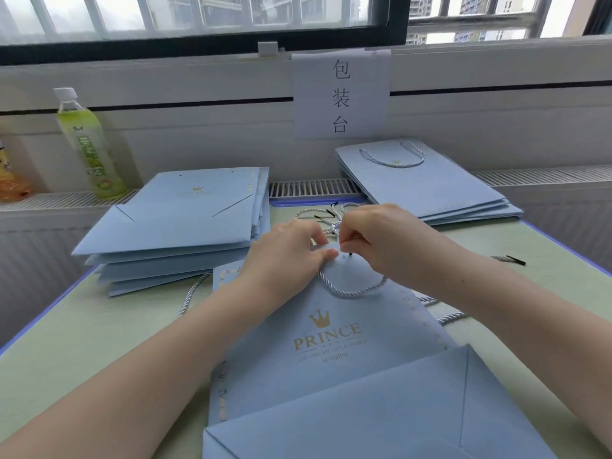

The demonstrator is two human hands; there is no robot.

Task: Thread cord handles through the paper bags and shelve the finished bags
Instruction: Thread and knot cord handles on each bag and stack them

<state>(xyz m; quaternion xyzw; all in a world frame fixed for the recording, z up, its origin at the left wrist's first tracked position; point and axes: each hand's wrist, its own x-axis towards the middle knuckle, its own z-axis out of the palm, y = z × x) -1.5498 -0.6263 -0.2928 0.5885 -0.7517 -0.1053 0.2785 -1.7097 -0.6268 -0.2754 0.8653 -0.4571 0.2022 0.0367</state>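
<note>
The pale blue paper bag (331,332) lies flat on the table (82,342) before me, gold crown and PRINCE print up. My left hand (291,256) pinches its top edge; my right hand (374,240) pinches the twisted cord (351,293).

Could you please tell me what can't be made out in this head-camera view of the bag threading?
- Cord tip: whether it has entered the punched hole; the right hand covers it.
- Left hand grip on the bag: its fingertips are tucked under.
- Small print under PRINCE: too blurred.
- Orange packet: cut off by the left edge.
- Shelf for finished bags: out of view.
</note>
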